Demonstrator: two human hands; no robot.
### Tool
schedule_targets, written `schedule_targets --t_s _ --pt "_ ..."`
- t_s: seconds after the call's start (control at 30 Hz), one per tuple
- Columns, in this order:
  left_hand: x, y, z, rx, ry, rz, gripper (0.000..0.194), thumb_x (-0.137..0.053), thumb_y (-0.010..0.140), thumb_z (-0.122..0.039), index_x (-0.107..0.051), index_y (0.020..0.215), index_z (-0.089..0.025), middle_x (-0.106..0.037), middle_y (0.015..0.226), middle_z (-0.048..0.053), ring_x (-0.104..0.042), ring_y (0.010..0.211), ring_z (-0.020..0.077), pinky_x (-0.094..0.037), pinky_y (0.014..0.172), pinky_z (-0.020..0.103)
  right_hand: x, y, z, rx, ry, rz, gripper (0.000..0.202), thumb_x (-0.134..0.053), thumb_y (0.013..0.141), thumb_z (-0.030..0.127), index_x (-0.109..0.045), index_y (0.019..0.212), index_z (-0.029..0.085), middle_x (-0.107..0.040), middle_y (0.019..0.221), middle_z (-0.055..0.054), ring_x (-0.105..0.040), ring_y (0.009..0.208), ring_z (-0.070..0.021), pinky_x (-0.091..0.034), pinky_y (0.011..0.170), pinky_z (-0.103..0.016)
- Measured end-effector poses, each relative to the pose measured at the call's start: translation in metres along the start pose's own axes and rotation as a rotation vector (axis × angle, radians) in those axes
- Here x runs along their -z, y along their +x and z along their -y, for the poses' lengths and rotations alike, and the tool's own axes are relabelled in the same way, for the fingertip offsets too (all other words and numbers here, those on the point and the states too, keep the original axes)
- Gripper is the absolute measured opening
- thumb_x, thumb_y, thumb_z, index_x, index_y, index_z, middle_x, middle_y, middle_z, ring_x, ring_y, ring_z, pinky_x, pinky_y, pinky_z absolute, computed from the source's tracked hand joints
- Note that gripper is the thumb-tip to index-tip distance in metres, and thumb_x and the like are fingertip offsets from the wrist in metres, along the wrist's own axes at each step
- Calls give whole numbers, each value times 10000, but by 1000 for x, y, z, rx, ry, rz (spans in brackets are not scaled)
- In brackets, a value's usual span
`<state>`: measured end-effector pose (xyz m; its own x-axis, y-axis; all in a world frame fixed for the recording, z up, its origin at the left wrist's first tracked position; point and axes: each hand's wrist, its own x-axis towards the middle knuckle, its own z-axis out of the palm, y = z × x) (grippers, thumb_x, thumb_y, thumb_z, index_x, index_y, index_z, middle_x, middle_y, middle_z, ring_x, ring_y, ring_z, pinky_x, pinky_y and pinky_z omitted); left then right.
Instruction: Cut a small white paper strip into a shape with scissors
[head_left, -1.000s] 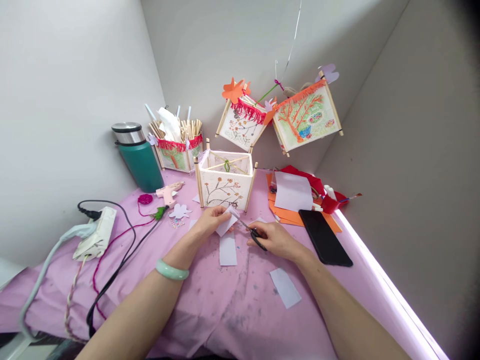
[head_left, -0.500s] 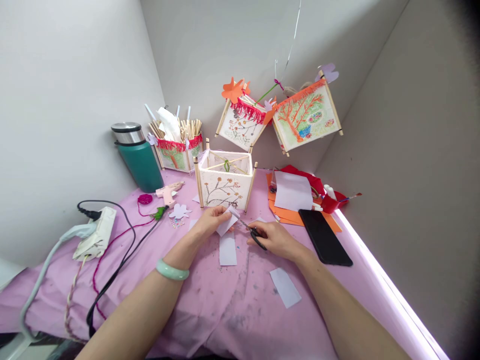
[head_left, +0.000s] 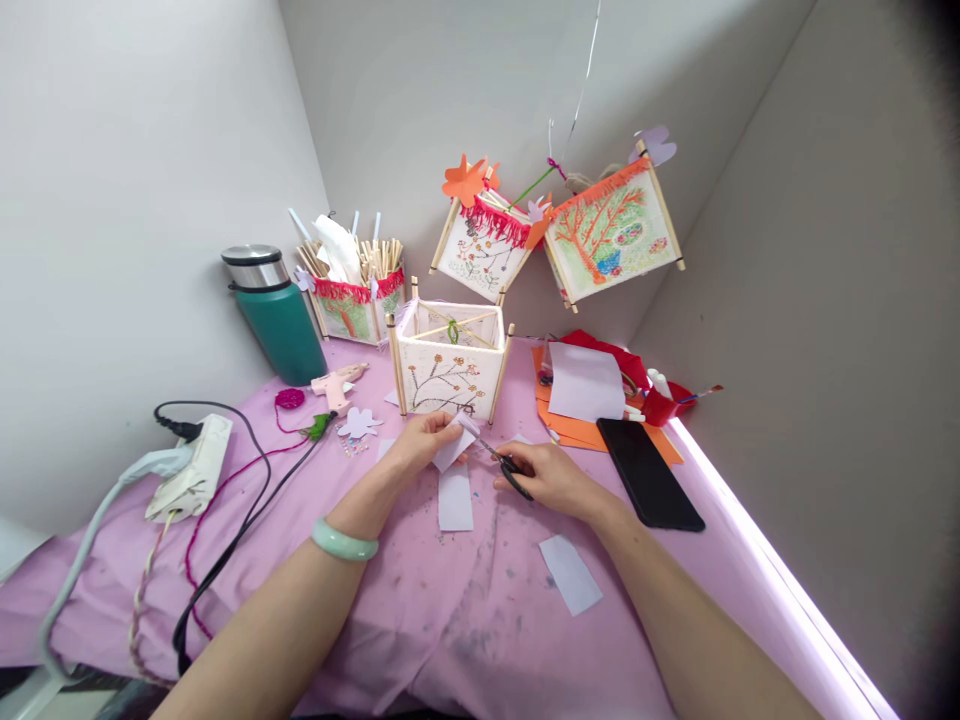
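Note:
My left hand [head_left: 420,444] pinches a small piece of pale lilac paper [head_left: 448,453] just in front of the white box lantern [head_left: 450,375]. In my right hand [head_left: 546,476] is a pair of black-handled scissors [head_left: 514,478], its blades pointing left and touching the paper's upper right edge. How far the blades stand apart I cannot tell. Below the held piece lies a lilac paper rectangle [head_left: 456,502], partly covered at its top. A second paper rectangle [head_left: 571,575] rests nearer to me, by my right forearm.
A hot glue gun [head_left: 339,385], a lilac paper flower [head_left: 360,423] and a green bottle [head_left: 276,325] are on the left, with a power strip [head_left: 193,470] and trailing cords. On the right lie a black phone [head_left: 649,474] and orange paper [head_left: 577,432]. Decorated lanterns [head_left: 611,235] hang behind.

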<state>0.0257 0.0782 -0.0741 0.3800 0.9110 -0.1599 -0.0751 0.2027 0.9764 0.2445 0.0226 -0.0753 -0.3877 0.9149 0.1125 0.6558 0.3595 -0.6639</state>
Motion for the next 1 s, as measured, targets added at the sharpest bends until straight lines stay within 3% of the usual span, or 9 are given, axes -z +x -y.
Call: schedule_targets --t_s 0.67,1.0 --pt "-1 0 -1 13 10 -20 312 -798 656 -382 -601 723 -150 -670 633 44 -617 518 151 -463 522 256 1 1 1 -1 -11 -8 214 -662 833 369 -692 966 204 -603 683 26 -501 599 -120 -354 581 -223" --pt "0 0 -6 -18 -25 -170 230 -738 726 -315 -592 771 -142 -698 710 69 -654 556 159 -470 522 242 -2 0 -10 -58 117 14 301 -676 806 477 -672 964 222 -557 682 36 -463 582 -110 -339 550 -223"
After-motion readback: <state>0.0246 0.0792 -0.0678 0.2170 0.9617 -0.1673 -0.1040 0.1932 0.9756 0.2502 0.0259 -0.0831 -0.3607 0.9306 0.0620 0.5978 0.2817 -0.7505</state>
